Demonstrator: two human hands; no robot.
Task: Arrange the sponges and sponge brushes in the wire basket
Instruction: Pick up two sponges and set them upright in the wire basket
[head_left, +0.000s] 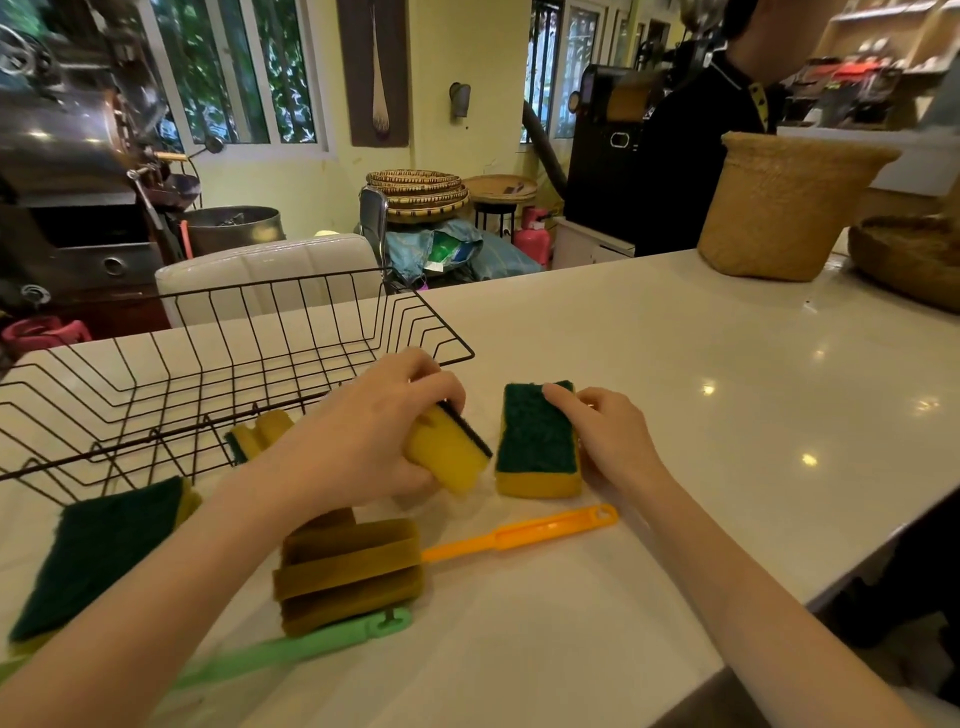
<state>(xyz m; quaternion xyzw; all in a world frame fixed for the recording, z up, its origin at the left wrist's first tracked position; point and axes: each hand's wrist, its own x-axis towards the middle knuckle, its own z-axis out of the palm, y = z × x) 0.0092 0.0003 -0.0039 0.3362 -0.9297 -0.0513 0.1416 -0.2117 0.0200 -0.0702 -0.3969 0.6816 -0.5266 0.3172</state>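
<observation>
Gripping a tilted sponge (447, 453), left hand (374, 431); right hand (610, 434) touching another sponge (537, 441).

Woven basket (779, 208) on white counter (675, 364) — person (696, 145) behind.

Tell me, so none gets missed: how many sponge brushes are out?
2: the orange-handled brush lies near the counter's front, the green-handled brush closer still. Arms may hide others.

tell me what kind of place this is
Probably a small cafe or coffee roastery: a white counter, what looks like a drum roaster on the left, and stacked woven trays behind.
</observation>
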